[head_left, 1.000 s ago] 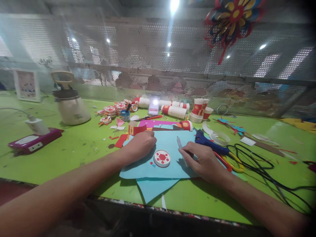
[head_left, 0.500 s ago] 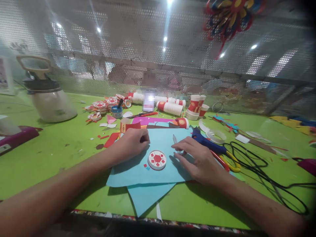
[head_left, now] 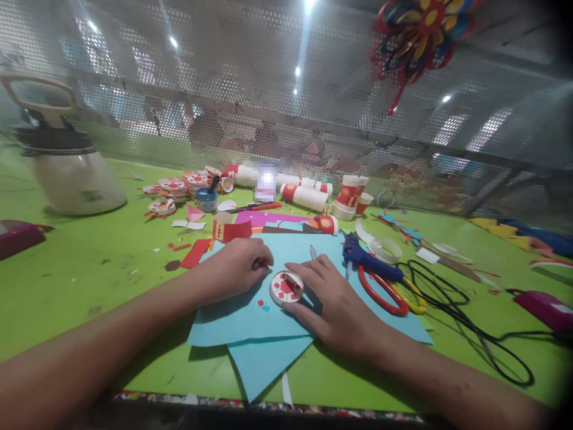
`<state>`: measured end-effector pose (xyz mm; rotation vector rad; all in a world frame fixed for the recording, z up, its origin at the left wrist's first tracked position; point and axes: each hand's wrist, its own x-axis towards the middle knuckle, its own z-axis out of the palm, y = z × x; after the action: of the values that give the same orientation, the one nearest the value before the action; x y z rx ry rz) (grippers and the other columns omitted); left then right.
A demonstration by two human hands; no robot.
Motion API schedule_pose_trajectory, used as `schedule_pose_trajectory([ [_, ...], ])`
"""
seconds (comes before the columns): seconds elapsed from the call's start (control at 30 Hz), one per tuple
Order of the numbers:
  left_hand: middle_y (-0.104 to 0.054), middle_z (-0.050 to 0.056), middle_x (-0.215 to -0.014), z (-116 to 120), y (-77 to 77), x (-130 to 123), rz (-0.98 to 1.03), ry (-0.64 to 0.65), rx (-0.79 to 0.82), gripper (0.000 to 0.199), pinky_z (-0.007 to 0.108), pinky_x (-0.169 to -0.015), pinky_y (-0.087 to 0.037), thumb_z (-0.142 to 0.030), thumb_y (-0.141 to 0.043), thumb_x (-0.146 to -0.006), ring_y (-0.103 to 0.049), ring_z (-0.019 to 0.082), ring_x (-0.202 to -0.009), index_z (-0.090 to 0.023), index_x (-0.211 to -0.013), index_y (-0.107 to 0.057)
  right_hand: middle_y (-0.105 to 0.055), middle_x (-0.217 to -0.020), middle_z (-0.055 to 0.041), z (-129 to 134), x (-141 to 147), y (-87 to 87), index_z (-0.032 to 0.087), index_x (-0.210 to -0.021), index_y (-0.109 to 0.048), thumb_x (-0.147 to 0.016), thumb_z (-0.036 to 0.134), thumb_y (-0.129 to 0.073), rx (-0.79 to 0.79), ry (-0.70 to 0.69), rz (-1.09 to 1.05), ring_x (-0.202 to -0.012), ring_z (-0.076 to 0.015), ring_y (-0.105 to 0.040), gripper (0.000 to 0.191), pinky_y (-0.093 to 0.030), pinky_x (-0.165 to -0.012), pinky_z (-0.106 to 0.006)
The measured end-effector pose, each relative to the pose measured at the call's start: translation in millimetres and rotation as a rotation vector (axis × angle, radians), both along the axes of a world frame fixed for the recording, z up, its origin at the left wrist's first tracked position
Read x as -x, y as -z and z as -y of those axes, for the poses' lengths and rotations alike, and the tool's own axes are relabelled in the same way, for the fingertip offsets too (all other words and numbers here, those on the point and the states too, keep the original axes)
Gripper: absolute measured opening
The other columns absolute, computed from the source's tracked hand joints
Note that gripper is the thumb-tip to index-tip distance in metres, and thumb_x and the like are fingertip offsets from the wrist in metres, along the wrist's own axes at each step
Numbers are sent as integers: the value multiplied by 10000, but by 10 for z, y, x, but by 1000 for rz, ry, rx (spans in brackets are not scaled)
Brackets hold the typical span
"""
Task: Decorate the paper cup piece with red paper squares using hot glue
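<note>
On a sheet of light blue paper (head_left: 233,325) sits a round white disc (head_left: 280,298), like a cut-off paper cup base, with a red hexagon and small red pieces on its face. My right hand (head_left: 333,304) has its thumb at the disc's near edge and its fingers at the far edge, gripping it. Left of the disc, my left hand (head_left: 237,266) hovers with fingers curled into a pinch; whatever is between the fingertips is too small to make out. Tiny red and blue paper scraps (head_left: 263,305) lie beside the disc.
A blue glue gun (head_left: 371,263) and red-handled scissors (head_left: 382,292) lie on the right, near a tangled black cord (head_left: 474,340). Behind are stacked paper cups (head_left: 304,197), a blue jar (head_left: 206,200) and several decorated discs (head_left: 174,186). A large flask (head_left: 80,179) stands left.
My right hand has moved left from beside the glue gun and closed around the disc's edge. My left hand stays pinched near the same spot. The view has shifted slightly.
</note>
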<state>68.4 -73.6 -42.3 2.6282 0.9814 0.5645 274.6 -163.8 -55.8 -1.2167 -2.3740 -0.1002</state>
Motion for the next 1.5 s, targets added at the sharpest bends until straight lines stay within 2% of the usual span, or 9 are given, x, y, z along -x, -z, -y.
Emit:
schedule_pose_trajectory([
  [0.23, -693, 53, -818, 10, 28, -20, -14, 22, -28, 193, 246, -641, -442, -133, -535, -844, -609, 154, -689, -153, -849, -727, -674, -940, -147, 29, -29, 8, 43, -1246, -580, -833, 513, -688, -122, 49, -4, -894, -303, -581, 635, -520, -832, -563],
  [0.37, -722, 58, -846, 37, -1, -24, 59, -14, 2, 206, 254, -670, -460, -130, -535, -841, -636, 162, -724, -138, -885, -736, -668, -881, -104, 41, -167, -115, 80, -1198, -607, -908, 394, -629, -233, 118, -89, -843, -249, -582, 428, -531, -782, -433],
  [0.53, -723, 54, -866, 51, -7, -34, 99, -19, 10, 208, 263, -693, -472, -178, -529, -870, -644, 166, -756, -142, -897, -732, -682, -882, -114, -88, -601, -375, 133, -959, -674, -945, 279, -524, -367, 338, -159, -862, -248, -599, 210, -490, -811, -412],
  [0.6, -703, 54, -850, 30, 33, -36, 71, 2, -5, 206, 271, -697, -472, -194, -529, -878, -634, 169, -754, -146, -869, -729, -701, -889, -116, -171, -844, -453, 146, -921, -690, -928, 270, -509, -311, 427, -107, -875, -267, -617, 219, -485, -820, -426],
  [0.73, -680, 78, -903, -43, 134, -24, 63, 67, -22, 240, 295, -777, -482, -179, -503, -895, -630, 184, -828, -137, -859, -737, -736, -943, -143, -287, -1287, -468, 154, -871, -738, -820, 254, -596, -11, 512, 112, -953, -332, -643, 181, -482, -833, -457],
  [0.9, -672, 88, -926, -92, 160, -5, 69, 80, 9, 292, 309, -787, -489, -225, -476, -934, -630, 192, -845, -138, -889, -751, -709, -1036, -75, -296, -1401, -390, 177, -1021, -697, -843, 255, -654, 277, 499, 299, -971, -232, -647, 199, -505, -842, -388],
  [1.03, -672, 116, -1003, -7, 118, -44, 94, 56, 37, 374, 357, -877, -491, -306, -403, -985, -627, 220, -937, -116, -977, -725, -669, -1054, -60, -291, -1262, -382, 170, -1063, -650, -909, 337, -628, 331, 546, 360, -973, -216, -628, 228, -508, -844, -413],
  [1.27, -542, 181, -1336, 302, -31, -238, -13, 133, -121, 617, 487, -1032, -422, -516, -555, -915, -476, 327, -1233, -109, -1375, -498, -655, -1040, -92, -284, -1106, -391, 153, -1016, -668, -857, 265, -634, 326, 584, 327, -1040, -265, -582, 197, -466, -872, -433],
  [1.5, -636, 195, -1155, 370, -82, -513, -212, 92, -162, 779, 532, -929, -457, -541, -693, -795, -539, 384, -1092, -65, -1376, -485, -703, -866, -117, -262, -1117, -493, 161, -876, -750, -747, 272, -652, 327, 555, 24, -866, -307, -626, 196, -450, -758, -396],
])
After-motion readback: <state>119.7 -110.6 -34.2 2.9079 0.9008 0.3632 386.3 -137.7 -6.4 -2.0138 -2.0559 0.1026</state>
